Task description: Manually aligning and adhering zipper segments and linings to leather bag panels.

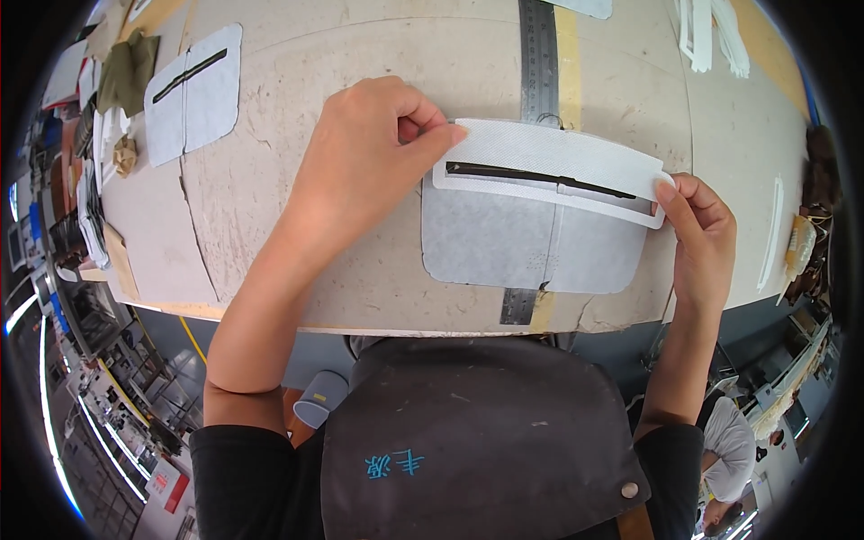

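Observation:
Between my two hands a white strip with a long cut-out window [558, 142] is stretched over a pale grey panel with rounded corners [504, 241]. Through the window shows a dark slit [540, 177] running across the panel. My left hand [360, 153] is closed, with thumb and finger pinching the strip's upper left corner. At the strip's right end, my right hand [700, 220] pinches the edge between thumb and fingers. A thin line runs down the panel's middle. Whether the strip is stuck to the panel, I cannot tell.
A metal ruler [540, 63] and yellow tape [569, 67] run beneath the panel on the worktable [261, 117]. A similar slit panel [216, 108] lies far left. White strips [720, 40] lie far right, a narrow white frame [771, 234] nearer. Another person [729, 445] is behind, lower right.

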{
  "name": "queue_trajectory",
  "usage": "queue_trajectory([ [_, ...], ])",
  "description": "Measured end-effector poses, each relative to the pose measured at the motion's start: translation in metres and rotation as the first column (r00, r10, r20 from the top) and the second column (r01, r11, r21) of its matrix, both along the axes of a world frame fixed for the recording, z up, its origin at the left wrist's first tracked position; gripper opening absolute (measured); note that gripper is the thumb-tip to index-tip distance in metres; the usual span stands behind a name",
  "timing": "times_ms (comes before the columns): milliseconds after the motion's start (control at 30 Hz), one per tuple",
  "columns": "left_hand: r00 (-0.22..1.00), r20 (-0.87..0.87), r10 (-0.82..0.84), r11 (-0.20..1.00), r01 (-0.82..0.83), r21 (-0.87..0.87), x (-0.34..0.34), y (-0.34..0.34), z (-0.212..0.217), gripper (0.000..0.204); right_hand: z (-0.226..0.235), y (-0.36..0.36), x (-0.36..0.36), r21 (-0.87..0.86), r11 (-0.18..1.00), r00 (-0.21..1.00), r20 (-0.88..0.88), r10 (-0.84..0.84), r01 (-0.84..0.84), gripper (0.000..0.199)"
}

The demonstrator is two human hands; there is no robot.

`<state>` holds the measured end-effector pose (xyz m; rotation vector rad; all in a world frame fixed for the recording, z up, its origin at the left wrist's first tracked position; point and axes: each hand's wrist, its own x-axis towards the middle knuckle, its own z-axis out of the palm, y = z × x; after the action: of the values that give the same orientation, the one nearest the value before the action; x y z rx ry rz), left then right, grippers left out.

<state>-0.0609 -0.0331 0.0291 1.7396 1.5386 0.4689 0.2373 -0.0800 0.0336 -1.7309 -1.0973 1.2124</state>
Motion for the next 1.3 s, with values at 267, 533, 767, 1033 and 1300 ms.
queue_trajectory([
  [267, 0.999, -0.027, -0.048, 0.998, 0.048, 0.026, -0.001, 0.002, -0.001, 0.015, -0.001, 0.0, -0.003, -0.01, 1.0, 0.997, 0.077, 0.013, -0.013, 0.017],
  [533, 0.997, -0.048, -0.054, 0.996, 0.057, 0.065, -0.001, 0.001, -0.004, 0.015, -0.002, 0.001, -0.006, -0.006, 1.0, 0.99, 0.138, -0.005, 0.006, 0.017],
  [767, 0.997, -0.057, -0.052, 0.994, 0.057, 0.092, -0.001, 0.0, -0.007, 0.015, -0.003, 0.002, -0.009, -0.013, 1.0, 0.988, 0.154, -0.013, 0.015, 0.016],
  [1033, 0.998, -0.029, -0.061, 0.986, 0.065, 0.152, -0.001, -0.002, -0.011, 0.013, -0.004, 0.002, -0.009, -0.012, 1.0, 0.986, 0.165, -0.021, 0.023, 0.017],
  [1300, 0.997, -0.041, -0.059, 0.97, 0.067, 0.232, -0.001, -0.006, -0.016, 0.011, -0.004, 0.002, -0.012, -0.005, 0.999, 0.984, 0.175, -0.035, 0.037, 0.018],
])
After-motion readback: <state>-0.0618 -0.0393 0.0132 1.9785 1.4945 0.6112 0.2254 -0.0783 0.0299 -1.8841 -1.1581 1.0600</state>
